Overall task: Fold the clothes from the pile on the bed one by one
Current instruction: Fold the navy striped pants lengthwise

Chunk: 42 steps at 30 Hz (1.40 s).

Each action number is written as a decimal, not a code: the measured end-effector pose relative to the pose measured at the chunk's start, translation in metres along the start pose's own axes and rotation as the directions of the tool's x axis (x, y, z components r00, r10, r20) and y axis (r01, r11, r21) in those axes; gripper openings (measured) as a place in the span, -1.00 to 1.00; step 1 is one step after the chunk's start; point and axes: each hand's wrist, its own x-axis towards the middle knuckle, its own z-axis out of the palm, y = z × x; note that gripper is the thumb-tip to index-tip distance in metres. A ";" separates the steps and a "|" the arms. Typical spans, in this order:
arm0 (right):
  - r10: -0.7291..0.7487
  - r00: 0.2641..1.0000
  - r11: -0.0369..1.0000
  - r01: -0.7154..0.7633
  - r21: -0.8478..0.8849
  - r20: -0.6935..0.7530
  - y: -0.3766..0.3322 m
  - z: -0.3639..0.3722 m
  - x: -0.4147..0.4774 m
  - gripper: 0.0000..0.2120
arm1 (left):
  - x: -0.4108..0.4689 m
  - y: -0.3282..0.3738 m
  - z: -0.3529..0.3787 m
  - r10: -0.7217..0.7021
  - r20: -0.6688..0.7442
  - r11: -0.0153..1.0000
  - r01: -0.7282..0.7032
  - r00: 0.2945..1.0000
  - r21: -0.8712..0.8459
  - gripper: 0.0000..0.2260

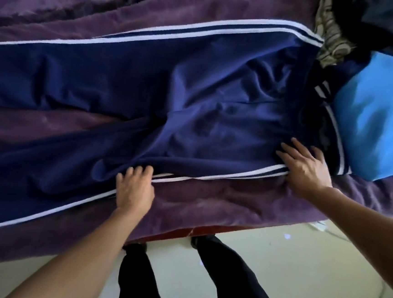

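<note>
Navy track pants [195,96] with white side stripes lie spread flat across the purple bed cover [209,207], waistband to the right and legs running off to the left. My left hand [135,188] rests on the near leg's striped edge, its fingers bent into the fabric. My right hand [305,168] lies flat with fingers spread on the near hip, close to the waistband. The clothes pile [367,26] sits at the top right, beyond the waistband.
A bright blue garment [379,117] lies right of the waistband, with a patterned cloth [330,41] and dark clothes above it. The bed's near edge runs diagonally from lower left to right. Pale floor and my dark trouser legs [226,282] show below.
</note>
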 end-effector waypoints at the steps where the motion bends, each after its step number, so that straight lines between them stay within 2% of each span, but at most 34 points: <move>1: -0.028 0.999 0.997 0.031 0.064 -0.038 0.005 0.000 -0.003 -0.52 | 0.002 0.001 -0.002 0.000 0.030 1.000 0.000 1.000 0.002 -0.79; 4: -0.124 0.980 0.977 0.148 0.155 -0.159 0.017 -0.003 -0.018 -0.56 | -0.010 -0.003 -0.012 0.037 0.188 0.998 -0.025 0.982 -0.065 -0.91; 6: -0.180 0.958 0.964 0.217 0.155 -0.222 0.023 -0.008 -0.029 -0.67 | -0.029 -0.009 -0.018 0.048 0.325 0.996 -0.021 0.944 -0.085 -0.84; 7: -0.202 0.952 0.958 0.241 0.154 -0.232 0.027 -0.010 -0.034 -0.76 | -0.040 -0.012 -0.021 0.042 0.377 0.996 -0.011 0.925 -0.084 -0.80; 9: -0.225 0.961 0.954 0.251 0.162 -0.162 0.034 -0.016 -0.042 -0.67 | -0.055 -0.019 -0.026 0.030 0.405 0.994 0.014 0.914 -0.106 -0.74; 11: -0.197 0.979 0.959 0.204 0.198 -0.057 0.039 -0.024 -0.041 -0.71 | -0.052 -0.024 -0.039 0.022 0.361 0.985 0.041 0.932 -0.166 -0.73; 13: -0.081 0.997 0.976 0.075 0.204 0.020 0.042 -0.041 -0.027 -0.84 | -0.035 -0.030 -0.059 -0.006 0.280 0.963 0.081 0.960 -0.257 -0.75; 15: 0.050 0.998 0.970 -0.056 0.235 0.034 0.045 -0.059 -0.004 -0.83 | -0.009 -0.039 -0.085 -0.093 0.179 0.921 0.153 0.980 -0.358 -0.77; 19: 0.163 0.983 0.924 -0.123 0.363 -0.081 0.047 -0.108 0.056 -0.71 | 0.055 -0.066 -0.139 -0.227 -0.018 0.808 0.178 0.974 -0.561 -0.88; 24: 0.260 0.939 0.899 -0.150 0.411 -0.225 0.043 -0.158 0.142 -0.68 | 0.147 -0.095 -0.189 -0.263 -0.152 0.811 0.132 0.953 -0.570 -0.90; 28: 0.320 0.932 0.896 -0.239 0.375 -0.170 0.046 -0.165 0.200 -0.63 | 0.219 -0.100 -0.203 -0.276 -0.175 0.827 0.141 0.945 -0.545 -0.86; 31: 0.376 0.920 0.900 -0.334 0.281 -0.110 0.041 -0.153 0.224 -0.55 | 0.263 -0.090 -0.201 -0.286 -0.183 0.828 0.147 0.941 -0.541 -0.86; 34: 0.345 0.915 0.935 -0.315 0.162 -0.209 0.030 -0.133 0.232 -0.56 | 0.296 -0.077 -0.190 -0.334 -0.197 0.811 0.175 0.922 -0.559 -0.86; 36: 0.317 0.909 0.948 -0.293 0.126 -0.269 0.025 -0.119 0.234 -0.62 | 0.310 -0.070 -0.175 -0.342 -0.157 0.816 0.211 0.927 -0.538 -0.85; 39: 0.348 0.906 0.937 -0.328 0.118 -0.242 0.021 -0.105 0.239 -0.68 | 0.312 -0.073 -0.148 -0.372 -0.022 0.838 0.325 0.928 -0.437 -0.81; 42: 0.370 0.908 0.928 -0.354 0.116 -0.194 0.019 -0.105 0.245 -0.69 | 0.300 -0.082 -0.134 -0.347 -0.038 0.888 0.316 0.937 -0.333 -0.75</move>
